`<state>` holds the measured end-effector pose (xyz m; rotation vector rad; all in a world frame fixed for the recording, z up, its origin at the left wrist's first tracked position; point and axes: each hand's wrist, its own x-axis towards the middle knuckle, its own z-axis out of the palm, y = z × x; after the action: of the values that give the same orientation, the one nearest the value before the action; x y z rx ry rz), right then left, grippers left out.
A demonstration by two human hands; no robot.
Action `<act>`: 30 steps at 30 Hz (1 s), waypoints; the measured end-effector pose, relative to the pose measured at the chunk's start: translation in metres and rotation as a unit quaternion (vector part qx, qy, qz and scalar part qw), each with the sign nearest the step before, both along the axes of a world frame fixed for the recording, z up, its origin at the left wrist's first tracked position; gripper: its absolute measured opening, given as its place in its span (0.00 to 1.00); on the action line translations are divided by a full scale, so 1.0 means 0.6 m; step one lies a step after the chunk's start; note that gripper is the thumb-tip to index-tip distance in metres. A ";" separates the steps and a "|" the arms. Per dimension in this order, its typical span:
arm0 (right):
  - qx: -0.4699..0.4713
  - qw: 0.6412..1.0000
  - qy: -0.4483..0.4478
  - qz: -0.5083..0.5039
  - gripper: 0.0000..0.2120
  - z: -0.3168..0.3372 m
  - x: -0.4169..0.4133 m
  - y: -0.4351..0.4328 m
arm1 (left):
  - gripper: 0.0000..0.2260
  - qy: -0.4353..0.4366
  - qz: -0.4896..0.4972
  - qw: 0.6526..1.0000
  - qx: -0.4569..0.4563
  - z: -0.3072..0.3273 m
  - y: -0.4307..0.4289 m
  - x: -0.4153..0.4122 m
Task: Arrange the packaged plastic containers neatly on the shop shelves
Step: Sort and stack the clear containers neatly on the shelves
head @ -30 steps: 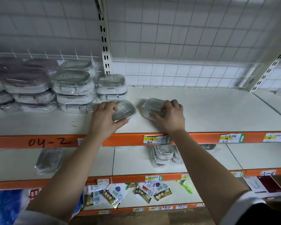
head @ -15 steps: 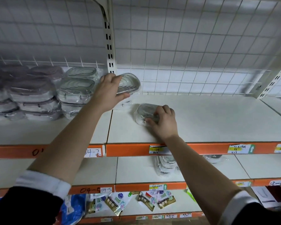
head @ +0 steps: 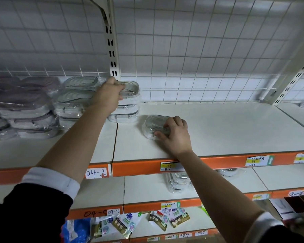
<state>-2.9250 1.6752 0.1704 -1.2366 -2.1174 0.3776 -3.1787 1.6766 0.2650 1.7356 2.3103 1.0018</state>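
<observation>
My left hand (head: 109,96) grips a wrapped clear container (head: 130,88) that sits on top of a short stack (head: 125,113) at the back of the white top shelf (head: 226,127), beside the upright post. My right hand (head: 174,134) holds another wrapped container (head: 153,125) lying flat on the shelf, nearer the front and right of the stack. Stacks of clear-lidded containers (head: 75,100) and grey-lidded ones (head: 21,106) fill the shelf's left side.
A wire grid backs the shelf and a slotted post (head: 112,50) rises behind the stack. Orange shelf edges (head: 209,162) carry price labels. Lower shelves hold more wrapped containers (head: 178,181) and small sachets (head: 126,223).
My left hand lifted its container from the shelf front, carried it back and set it on top of the stack. My right hand stayed on its container, which moved little.
</observation>
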 end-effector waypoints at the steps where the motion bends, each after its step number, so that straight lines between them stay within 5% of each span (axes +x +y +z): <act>1: -0.001 1.000 0.001 0.000 0.19 0.000 0.000 0.000 | 0.05 0.044 0.014 0.999 0.004 -0.002 0.003 0.001; 9: -0.005 1.000 0.003 -0.004 0.18 0.002 -0.001 -0.001 | 0.17 0.257 0.040 0.965 -0.005 -0.001 -0.019 0.013; 19: -0.026 0.998 0.029 0.044 0.17 0.007 0.005 -0.004 | 0.11 0.270 -0.018 0.945 0.185 -0.082 -0.170 0.058; 30: 0.003 0.985 -0.017 0.173 0.07 0.021 -0.081 -0.028 | 0.12 0.263 -0.012 0.951 0.161 -0.191 -0.244 0.068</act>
<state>-2.9739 1.6584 0.1827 -0.8743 -2.3628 0.5018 -3.1381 1.5301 0.1505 2.4071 2.5123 1.0650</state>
